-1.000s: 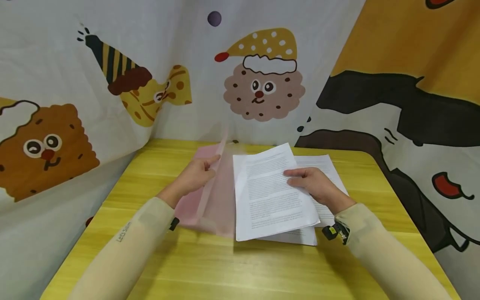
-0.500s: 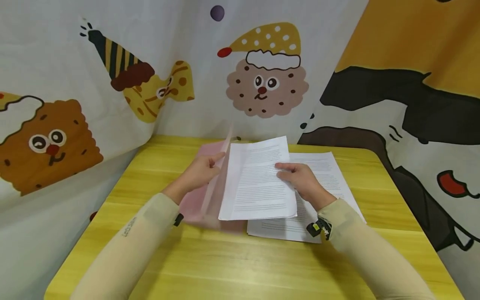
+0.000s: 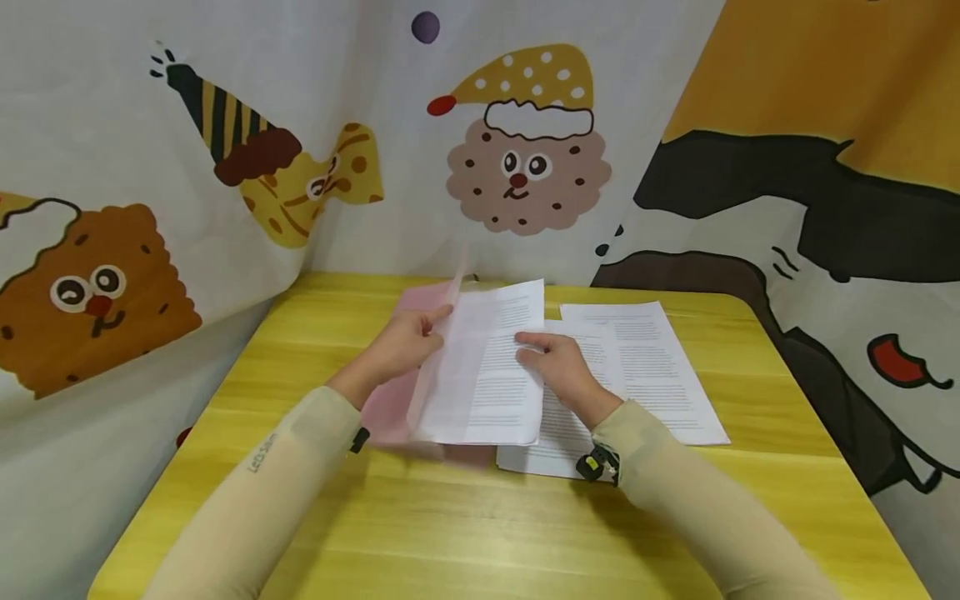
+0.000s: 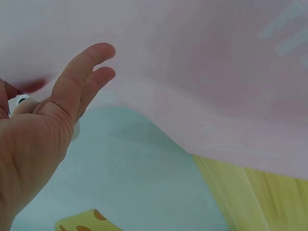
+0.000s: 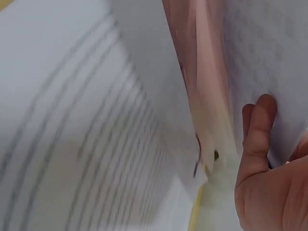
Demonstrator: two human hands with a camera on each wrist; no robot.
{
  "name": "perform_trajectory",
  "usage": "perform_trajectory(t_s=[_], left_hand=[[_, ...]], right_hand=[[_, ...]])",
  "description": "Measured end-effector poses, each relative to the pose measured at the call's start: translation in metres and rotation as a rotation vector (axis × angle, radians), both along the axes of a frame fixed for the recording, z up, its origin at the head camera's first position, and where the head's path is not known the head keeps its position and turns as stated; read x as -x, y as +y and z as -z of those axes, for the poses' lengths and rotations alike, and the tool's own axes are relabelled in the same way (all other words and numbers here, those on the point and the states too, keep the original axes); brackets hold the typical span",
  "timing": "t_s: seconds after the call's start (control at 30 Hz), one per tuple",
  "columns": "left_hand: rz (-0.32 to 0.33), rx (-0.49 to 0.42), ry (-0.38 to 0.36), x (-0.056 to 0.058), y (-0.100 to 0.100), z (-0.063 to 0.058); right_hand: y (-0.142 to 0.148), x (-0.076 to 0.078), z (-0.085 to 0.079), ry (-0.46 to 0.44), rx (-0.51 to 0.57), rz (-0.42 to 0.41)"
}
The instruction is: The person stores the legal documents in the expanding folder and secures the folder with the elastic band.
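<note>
The right hand [image 3: 558,367] grips the held paper [image 3: 510,383] by its right edge, two digits on the printed face; the paper's left part shows through the translucent flap [image 4: 202,86]. For a clean insertion, judging from here, keep the paper square and the flap lifted so no corner snags. The right forearm slants inward from the near side. Left of that grip, the left hand [image 3: 401,342] appears to pinch the flap of the pink folder [image 3: 386,408], two fingers extended. Loose papers [image 3: 660,375] lie right of the right hand; beyond hangs printed cloth [image 3: 375,50].
</note>
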State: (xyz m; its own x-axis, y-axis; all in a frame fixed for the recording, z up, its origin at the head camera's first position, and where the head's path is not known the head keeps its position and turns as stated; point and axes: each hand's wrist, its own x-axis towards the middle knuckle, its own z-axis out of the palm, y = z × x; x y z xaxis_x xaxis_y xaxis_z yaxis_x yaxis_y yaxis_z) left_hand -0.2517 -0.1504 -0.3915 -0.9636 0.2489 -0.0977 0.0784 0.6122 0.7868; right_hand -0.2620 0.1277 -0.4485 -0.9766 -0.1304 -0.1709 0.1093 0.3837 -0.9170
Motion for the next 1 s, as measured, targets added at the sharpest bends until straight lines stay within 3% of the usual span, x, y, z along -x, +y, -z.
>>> perform_trajectory(t_s=[0.17,0.4,0.6,1.0], left_hand=[[0.004,-0.009,-0.01,-0.002,0.005,0.0],[0.028,-0.011,-0.002,-0.003,0.006,-0.001],[0.044,-0.039,0.028,-0.004,0.002,0.0],[0.051,-0.079,0.009,-0.004,0.005,0.002]], right_hand=[[-0.012,-0.004,0.006,-0.005,-0.01,-0.049],[0.004,-0.011,0.011,-0.103,0.071,0.058],[0.008,-0.013,0.011,-0.092,0.117,0.064],[-0.034,-0.008,0.017,-0.025,0.152,0.057]])
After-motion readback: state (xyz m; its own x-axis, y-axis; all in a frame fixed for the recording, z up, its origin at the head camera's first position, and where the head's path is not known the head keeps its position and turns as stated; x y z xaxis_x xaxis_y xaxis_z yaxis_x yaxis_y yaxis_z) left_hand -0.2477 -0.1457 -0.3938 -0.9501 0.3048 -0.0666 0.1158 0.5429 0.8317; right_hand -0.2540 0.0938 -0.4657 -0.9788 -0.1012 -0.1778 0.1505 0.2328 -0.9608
